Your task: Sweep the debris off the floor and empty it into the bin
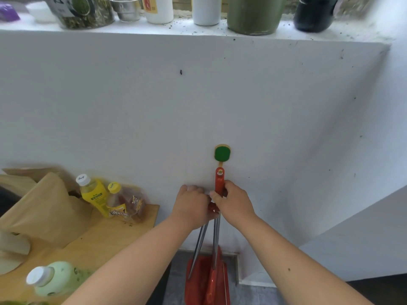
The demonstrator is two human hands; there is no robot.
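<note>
Two hands close at one height on the upright handles: the right hand (234,202) grips the red broom handle (219,182) hanging from the green wall hook (222,153), the left hand (191,205) the dustpan's metal rods (201,241), with the dustpan (198,280) directly below on the floor.

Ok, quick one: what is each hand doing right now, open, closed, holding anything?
Left hand: closed around the upper end of the metal handles.
Right hand: closed on the red broom handle, just below the green wall hook.
</note>
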